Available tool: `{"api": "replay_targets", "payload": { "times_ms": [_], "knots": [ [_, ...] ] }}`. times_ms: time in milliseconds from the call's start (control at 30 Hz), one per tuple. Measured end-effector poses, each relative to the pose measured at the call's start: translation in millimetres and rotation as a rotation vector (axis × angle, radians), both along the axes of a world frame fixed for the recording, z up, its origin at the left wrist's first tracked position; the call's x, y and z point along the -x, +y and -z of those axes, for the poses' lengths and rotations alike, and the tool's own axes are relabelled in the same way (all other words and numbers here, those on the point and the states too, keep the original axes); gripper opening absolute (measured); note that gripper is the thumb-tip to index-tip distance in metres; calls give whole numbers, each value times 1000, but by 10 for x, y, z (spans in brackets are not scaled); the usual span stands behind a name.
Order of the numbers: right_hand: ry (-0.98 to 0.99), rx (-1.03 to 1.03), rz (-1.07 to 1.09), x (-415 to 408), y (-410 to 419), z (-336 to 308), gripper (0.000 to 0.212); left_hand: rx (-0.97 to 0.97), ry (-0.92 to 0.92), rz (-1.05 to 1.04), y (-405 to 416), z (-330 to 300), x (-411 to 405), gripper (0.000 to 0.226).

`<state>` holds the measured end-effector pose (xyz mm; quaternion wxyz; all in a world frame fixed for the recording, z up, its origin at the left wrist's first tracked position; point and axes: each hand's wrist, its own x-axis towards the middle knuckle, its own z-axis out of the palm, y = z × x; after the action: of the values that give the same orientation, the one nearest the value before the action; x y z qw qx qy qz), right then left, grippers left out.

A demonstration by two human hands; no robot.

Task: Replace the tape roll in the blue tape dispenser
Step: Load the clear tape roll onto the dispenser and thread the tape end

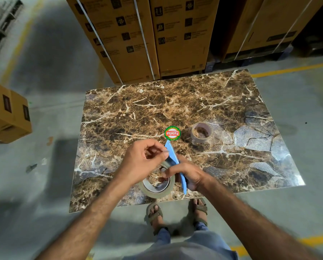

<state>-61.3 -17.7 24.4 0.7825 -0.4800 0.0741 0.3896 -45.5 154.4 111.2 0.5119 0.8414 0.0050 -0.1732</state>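
Note:
Above the near edge of a marble-patterned table (213, 102), my right hand (188, 175) grips the blue tape dispenser (173, 156), held edge-on. A clear tape roll (157, 190) sits on the dispenser just left of that hand. My left hand (142, 160) pinches the thin loose end of the tape near the dispenser's front tip. A second tape roll (201, 133), nearly used up, stands alone on the table farther back to the right.
A round red and green sticker (172, 133) lies on the table beside the spare roll. Tall cardboard cartons (138, 34) stand behind the table. A smaller carton (7, 111) sits on the concrete floor at left. My sandalled feet (175, 212) are at the table's near edge.

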Motion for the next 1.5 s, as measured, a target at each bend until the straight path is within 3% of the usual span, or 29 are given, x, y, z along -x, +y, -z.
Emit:
{"api": "replay_targets", "payload": {
  "times_ms": [133, 267, 433, 667, 767, 1100, 1300, 1500],
  "knots": [
    [-19, -19, -22, 32, -24, -45, 40, 81, 181, 5, 86, -21, -123, 15],
    [-54, -36, -13, 57, -1, -65, 44, 131, 222, 39, 120, -37, -164, 14],
    [-83, -177, 24, 121, 31, -147, 26, 263, 336, -22, 38, -115, -102, 13],
    [-45, -206, 19, 142, 50, -151, 32, 390, 533, -110, 80, -69, -21, 6],
    [-45, -128, 10, 193, 48, -141, 42, 350, 482, -131, 83, -24, 19, 12],
    [-104, 46, 5, 216, 161, -262, 20, 327, 352, -111, 177, -6, 169, 10],
    [-109, 159, -25, 222, 249, -228, 47, 320, 302, -107, 299, -26, 250, 8],
    [-153, 138, -41, 241, 351, -321, 27, 272, 82, -142, 381, 30, 327, 24]
  ]
}}
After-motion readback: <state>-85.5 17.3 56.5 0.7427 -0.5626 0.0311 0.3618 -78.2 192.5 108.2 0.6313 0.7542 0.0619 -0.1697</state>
